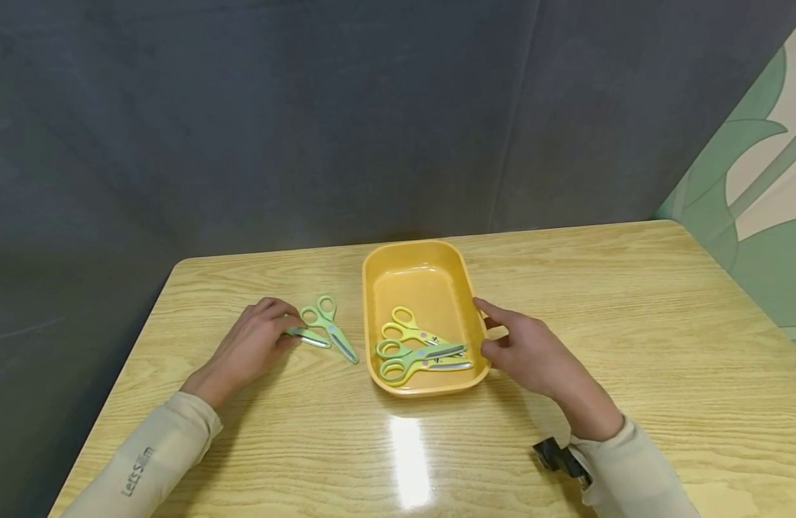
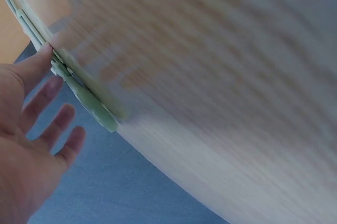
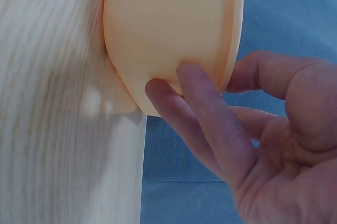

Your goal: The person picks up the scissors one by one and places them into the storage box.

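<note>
My left hand (image 1: 258, 338) pinches green scissors (image 1: 315, 337) just above the table, with one blade showing beyond the fingertips. Beside it, touching or nearly so, another green pair (image 1: 342, 341) lies on the table. In the left wrist view, the thumb and a finger of that hand (image 2: 37, 108) meet at a green piece (image 2: 92, 105). A yellow tray (image 1: 416, 393) stands to the right, holding overlapping yellow scissors (image 1: 411, 331) and green scissors (image 1: 414, 354). My right hand (image 1: 534, 352) grips the tray's right side; in the right wrist view, fingers press its outer wall (image 3: 168, 23).
The wooden table (image 1: 631, 324) extends to both sides of the tray. A dark cloth (image 1: 372, 129) hangs behind its back edge. A black device (image 1: 561, 460) sits at the right wrist. Green leaf shapes (image 1: 761, 180) show on the wall at the far right.
</note>
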### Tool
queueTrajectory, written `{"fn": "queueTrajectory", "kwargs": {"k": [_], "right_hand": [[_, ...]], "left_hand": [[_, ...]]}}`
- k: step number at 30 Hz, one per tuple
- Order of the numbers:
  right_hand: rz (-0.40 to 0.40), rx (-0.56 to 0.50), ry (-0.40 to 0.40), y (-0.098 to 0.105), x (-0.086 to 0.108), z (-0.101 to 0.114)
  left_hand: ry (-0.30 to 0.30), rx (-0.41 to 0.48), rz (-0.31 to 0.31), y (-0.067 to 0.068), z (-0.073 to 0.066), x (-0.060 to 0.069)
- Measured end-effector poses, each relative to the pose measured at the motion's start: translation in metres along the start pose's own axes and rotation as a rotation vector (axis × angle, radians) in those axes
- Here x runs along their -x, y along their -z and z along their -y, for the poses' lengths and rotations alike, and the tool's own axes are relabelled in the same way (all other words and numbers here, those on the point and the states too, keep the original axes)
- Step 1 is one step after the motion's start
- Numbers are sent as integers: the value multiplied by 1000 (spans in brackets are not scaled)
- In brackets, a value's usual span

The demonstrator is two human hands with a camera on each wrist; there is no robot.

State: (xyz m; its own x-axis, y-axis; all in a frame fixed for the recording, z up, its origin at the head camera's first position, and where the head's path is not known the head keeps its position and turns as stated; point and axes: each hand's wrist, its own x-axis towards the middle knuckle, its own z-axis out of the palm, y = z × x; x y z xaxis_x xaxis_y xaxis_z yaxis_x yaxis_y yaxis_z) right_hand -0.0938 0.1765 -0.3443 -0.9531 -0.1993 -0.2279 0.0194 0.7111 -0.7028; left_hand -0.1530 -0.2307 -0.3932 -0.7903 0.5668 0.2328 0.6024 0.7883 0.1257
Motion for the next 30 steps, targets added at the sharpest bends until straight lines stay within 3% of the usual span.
{"fn": "queueTrajectory", "kwargs": {"k": [7,17,23,30], "right_hand": [[6,-5,-6,0,0,-1],[1,4,6,0,0,-1],[1,11,6,0,0,0],[3,11,9,1,1,0]], "left_hand": [[-12,15,23,-1,-1,0],[-70,111,73,2,-3,8],[-80,114,59,1,-5,9],[-68,96,114,3,-6,11]]}}
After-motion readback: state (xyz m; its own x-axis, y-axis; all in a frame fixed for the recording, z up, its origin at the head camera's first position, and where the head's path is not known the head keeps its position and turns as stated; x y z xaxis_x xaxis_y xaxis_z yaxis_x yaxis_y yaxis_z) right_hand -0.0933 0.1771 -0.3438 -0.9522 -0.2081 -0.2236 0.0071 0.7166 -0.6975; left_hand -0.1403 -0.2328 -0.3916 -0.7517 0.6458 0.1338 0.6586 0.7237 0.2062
